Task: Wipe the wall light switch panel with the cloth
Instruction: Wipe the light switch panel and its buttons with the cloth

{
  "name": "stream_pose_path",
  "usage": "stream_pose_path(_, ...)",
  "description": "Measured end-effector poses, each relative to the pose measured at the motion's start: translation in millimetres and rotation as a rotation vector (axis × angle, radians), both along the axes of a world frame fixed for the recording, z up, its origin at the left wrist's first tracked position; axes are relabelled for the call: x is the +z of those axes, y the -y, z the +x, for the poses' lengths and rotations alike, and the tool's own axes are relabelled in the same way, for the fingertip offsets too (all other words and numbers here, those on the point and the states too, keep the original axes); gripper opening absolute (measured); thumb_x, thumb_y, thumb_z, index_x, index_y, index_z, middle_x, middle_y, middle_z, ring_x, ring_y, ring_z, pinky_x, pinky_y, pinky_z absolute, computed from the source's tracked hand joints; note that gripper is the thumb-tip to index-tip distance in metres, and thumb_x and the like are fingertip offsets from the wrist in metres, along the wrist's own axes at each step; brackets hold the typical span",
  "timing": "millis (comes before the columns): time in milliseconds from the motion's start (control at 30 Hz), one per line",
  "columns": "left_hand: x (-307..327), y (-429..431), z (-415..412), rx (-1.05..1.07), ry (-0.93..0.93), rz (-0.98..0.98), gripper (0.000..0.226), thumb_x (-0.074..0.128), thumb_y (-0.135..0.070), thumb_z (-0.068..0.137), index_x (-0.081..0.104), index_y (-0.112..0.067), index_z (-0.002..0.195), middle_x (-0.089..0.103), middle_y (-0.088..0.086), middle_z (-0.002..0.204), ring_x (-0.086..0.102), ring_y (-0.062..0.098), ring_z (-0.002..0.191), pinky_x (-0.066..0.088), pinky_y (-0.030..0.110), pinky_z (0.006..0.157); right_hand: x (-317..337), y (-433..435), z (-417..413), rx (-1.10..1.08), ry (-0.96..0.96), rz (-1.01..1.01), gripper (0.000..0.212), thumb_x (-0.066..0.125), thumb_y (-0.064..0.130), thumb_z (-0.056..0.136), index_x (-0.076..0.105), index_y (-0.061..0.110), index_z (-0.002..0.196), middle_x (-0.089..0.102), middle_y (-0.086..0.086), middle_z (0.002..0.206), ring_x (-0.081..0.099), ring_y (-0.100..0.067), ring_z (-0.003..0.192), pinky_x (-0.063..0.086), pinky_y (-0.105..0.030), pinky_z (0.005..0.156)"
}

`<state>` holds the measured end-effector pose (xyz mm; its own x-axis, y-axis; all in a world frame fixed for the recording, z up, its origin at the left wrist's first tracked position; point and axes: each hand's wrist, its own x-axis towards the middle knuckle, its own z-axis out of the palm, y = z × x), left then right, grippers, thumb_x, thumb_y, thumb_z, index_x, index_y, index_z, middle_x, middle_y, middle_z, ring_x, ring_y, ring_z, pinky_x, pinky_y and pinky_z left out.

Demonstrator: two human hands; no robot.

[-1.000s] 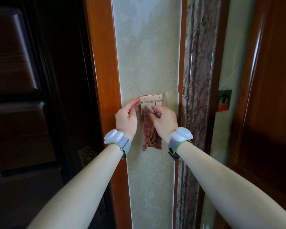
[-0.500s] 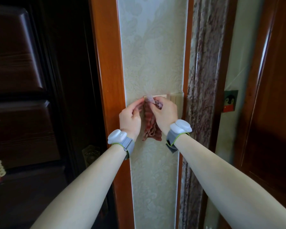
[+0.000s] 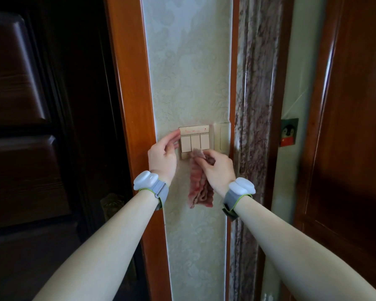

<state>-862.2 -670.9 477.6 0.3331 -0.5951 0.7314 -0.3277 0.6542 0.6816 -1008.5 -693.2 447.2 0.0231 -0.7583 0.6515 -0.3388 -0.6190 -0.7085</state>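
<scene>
A cream switch panel (image 3: 194, 139) with three rockers sits on the pale patterned wall strip; red smudges mark its top band. My right hand (image 3: 217, 169) is shut on a pink-red ribbed cloth (image 3: 201, 190), pressing its bunched top against the panel's lower right edge while the rest hangs down the wall. My left hand (image 3: 163, 155) is open, its fingertips resting against the panel's left edge.
A second cream switch plate (image 3: 221, 137) sits just right of the panel. An orange wooden door frame (image 3: 130, 105) runs down the left, with a dark door (image 3: 30, 127) beyond. A marbled trim (image 3: 254, 105) and a brown door (image 3: 356, 148) stand on the right.
My right hand has slid the cloth down from the panel's top to its lower edge, uncovering the three rockers. My left hand has stayed at the panel's left side.
</scene>
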Motion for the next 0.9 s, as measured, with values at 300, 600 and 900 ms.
stream_pose_path(300, 2.4, -0.8, 1.1, -0.020, -0.008, 0.026, 0.039, 0.037, 0.005, 0.096, 0.067, -0.007, 0.118, 0.069, 0.007, 0.114, 0.066, 0.015, 0.112, 0.053, 0.040, 0.099, -6.3, 6.7, -6.2, 0.126, 0.230, 0.128, 0.021, 0.058, 0.008, 0.092, 0.071, 0.015, 0.107, 0.072, 0.003, 0.096, 0.065, -0.010, 0.092, 0.049, -0.023, 0.085)
stream_pose_path(600, -0.1, 0.6, 1.1, -0.018, -0.010, 0.024, 0.043, 0.036, 0.006, 0.094, 0.067, -0.010, 0.118, 0.070, 0.005, 0.115, 0.066, 0.012, 0.112, 0.053, 0.039, 0.099, -6.2, 3.3, 5.1, 0.105, 0.224, 0.132, 0.013, 0.076, 0.019, 0.079, 0.068, 0.029, 0.083, 0.070, 0.013, 0.076, 0.062, 0.006, 0.068, 0.049, -0.017, 0.071)
stream_pose_path(900, 0.9, -3.5, -1.4, -0.007, -0.012, 0.019, 0.044, 0.035, 0.008, 0.093, 0.067, -0.009, 0.118, 0.069, 0.005, 0.115, 0.065, 0.010, 0.111, 0.054, 0.036, 0.098, 0.2, -2.9, 23.9, 0.080, 0.242, 0.139, 0.020, 0.084, 0.028, 0.069, 0.064, 0.026, 0.072, 0.067, 0.012, 0.068, 0.060, -0.001, 0.061, 0.050, -0.018, 0.063)
